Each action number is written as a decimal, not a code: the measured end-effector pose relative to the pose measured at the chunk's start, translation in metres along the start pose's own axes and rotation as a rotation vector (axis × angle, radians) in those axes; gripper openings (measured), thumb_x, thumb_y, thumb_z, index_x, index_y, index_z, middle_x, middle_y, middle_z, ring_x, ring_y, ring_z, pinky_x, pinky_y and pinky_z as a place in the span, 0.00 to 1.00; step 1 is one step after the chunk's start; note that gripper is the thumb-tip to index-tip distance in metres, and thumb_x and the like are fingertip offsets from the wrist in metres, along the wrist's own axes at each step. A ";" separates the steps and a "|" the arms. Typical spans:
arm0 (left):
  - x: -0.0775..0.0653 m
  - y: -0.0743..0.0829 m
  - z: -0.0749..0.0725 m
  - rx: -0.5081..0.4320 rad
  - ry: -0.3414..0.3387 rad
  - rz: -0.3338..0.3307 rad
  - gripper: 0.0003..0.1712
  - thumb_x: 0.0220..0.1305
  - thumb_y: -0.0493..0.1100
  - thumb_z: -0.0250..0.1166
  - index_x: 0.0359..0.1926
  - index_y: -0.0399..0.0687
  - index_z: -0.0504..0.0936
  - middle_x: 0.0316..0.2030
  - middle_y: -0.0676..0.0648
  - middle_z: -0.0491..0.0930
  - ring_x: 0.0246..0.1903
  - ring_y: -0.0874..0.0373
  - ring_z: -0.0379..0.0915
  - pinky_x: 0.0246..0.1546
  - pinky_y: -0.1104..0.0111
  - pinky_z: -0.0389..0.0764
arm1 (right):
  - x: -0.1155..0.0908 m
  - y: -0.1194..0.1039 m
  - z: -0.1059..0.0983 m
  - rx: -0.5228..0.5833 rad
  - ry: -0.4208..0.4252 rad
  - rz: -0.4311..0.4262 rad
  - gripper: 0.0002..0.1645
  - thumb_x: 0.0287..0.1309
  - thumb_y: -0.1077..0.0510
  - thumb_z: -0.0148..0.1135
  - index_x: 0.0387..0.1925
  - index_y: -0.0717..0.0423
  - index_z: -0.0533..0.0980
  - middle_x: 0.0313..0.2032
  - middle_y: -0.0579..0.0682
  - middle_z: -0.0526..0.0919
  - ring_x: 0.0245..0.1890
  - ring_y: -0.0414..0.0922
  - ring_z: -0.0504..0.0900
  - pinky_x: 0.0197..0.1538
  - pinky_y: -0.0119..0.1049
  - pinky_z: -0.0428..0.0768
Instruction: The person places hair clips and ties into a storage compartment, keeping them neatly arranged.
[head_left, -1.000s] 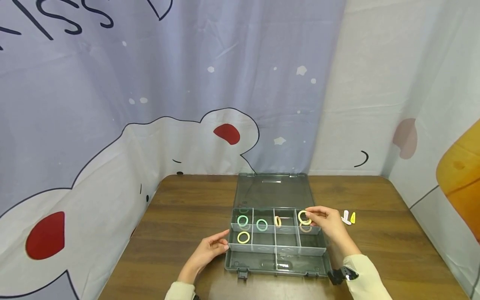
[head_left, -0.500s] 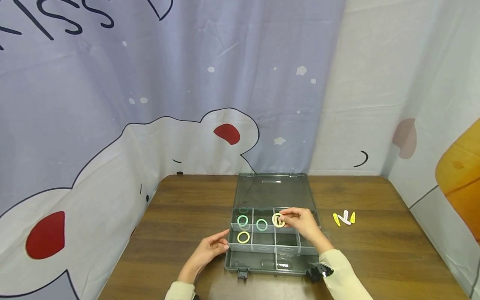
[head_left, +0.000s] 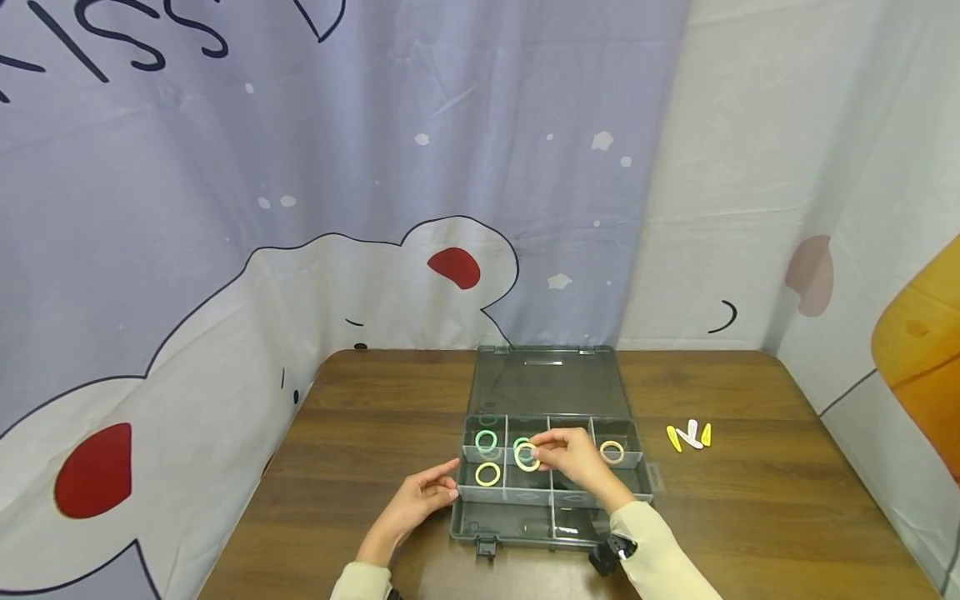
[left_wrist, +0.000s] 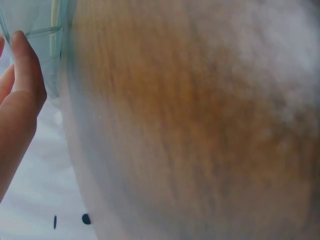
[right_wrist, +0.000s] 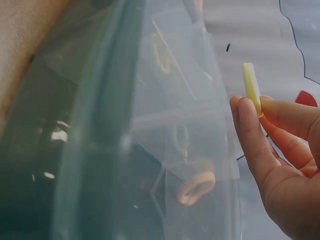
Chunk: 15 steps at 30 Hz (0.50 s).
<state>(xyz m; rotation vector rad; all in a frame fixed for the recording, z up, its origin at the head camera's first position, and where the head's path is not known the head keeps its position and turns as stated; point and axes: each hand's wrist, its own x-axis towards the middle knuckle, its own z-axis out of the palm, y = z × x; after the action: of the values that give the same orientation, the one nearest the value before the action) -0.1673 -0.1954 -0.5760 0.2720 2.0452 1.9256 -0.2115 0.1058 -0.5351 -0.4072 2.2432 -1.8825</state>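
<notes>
My right hand (head_left: 573,457) pinches a pale yellow hair tie (head_left: 527,457) between thumb and fingertips, over the back row of a grey see-through divided box (head_left: 504,523). In the right wrist view that hair tie (right_wrist: 252,89) shows edge-on. It overlaps a green hair tie (head_left: 519,443) in the second back compartment. Another green hair tie (head_left: 486,442) sits in the back left compartment, with a yellow one (head_left: 487,474) in front of it. A peach hair tie (head_left: 612,452) is at the back right. My left hand (head_left: 416,502) touches the box's left side with fingers fairly straight.
Yellow and white hair clips (head_left: 691,433) lie on the wooden table (head_left: 750,500) right of the box. The box's lid (head_left: 547,379) lies folded back behind it. A printed curtain (head_left: 420,300) hangs along the table's far edge.
My right hand has moved left along the back row with the pale yellow hair tie, from the right compartment to the second one. My left hand has stayed at the box's side.
</notes>
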 end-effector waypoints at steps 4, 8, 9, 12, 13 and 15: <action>0.000 0.000 0.000 -0.003 -0.003 0.000 0.33 0.63 0.30 0.63 0.67 0.30 0.63 0.41 0.43 0.74 0.39 0.64 0.75 0.43 0.75 0.77 | 0.002 0.002 0.006 -0.011 -0.010 -0.007 0.14 0.57 0.70 0.63 0.42 0.79 0.77 0.35 0.71 0.82 0.29 0.58 0.84 0.34 0.42 0.84; 0.001 0.000 0.000 -0.004 -0.005 0.000 0.33 0.63 0.30 0.63 0.67 0.30 0.63 0.40 0.44 0.74 0.39 0.65 0.75 0.43 0.75 0.77 | 0.004 0.003 0.012 -0.030 -0.010 -0.015 0.13 0.55 0.70 0.64 0.41 0.78 0.78 0.33 0.69 0.83 0.27 0.55 0.85 0.35 0.47 0.83; 0.001 0.000 0.000 -0.004 -0.004 -0.001 0.33 0.62 0.31 0.63 0.67 0.30 0.63 0.40 0.44 0.74 0.39 0.64 0.75 0.43 0.75 0.77 | 0.005 0.003 0.013 -0.034 -0.010 -0.012 0.12 0.55 0.71 0.64 0.41 0.77 0.78 0.32 0.68 0.83 0.27 0.54 0.85 0.35 0.49 0.83; 0.001 -0.001 -0.001 -0.006 -0.008 -0.004 0.33 0.62 0.31 0.63 0.67 0.30 0.63 0.40 0.45 0.74 0.39 0.65 0.75 0.43 0.74 0.78 | 0.005 0.003 0.017 -0.066 -0.010 -0.019 0.11 0.54 0.71 0.64 0.39 0.76 0.79 0.31 0.66 0.84 0.25 0.51 0.85 0.35 0.52 0.82; 0.001 -0.001 -0.001 -0.007 -0.009 -0.005 0.33 0.62 0.31 0.63 0.67 0.30 0.63 0.40 0.45 0.74 0.39 0.65 0.75 0.43 0.74 0.78 | 0.005 0.004 0.018 -0.072 -0.010 -0.019 0.11 0.54 0.72 0.65 0.39 0.76 0.79 0.30 0.65 0.84 0.25 0.51 0.85 0.35 0.52 0.82; 0.002 -0.001 -0.001 -0.009 -0.011 -0.007 0.33 0.62 0.30 0.63 0.67 0.30 0.63 0.40 0.45 0.74 0.38 0.65 0.75 0.43 0.74 0.78 | 0.005 0.004 0.020 -0.087 -0.003 -0.023 0.10 0.53 0.73 0.65 0.38 0.75 0.80 0.30 0.63 0.84 0.24 0.50 0.84 0.34 0.51 0.83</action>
<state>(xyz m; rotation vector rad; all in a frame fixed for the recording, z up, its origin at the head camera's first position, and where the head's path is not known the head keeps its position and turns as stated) -0.1689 -0.1958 -0.5775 0.2729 2.0271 1.9248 -0.2103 0.0867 -0.5427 -0.4515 2.3345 -1.7982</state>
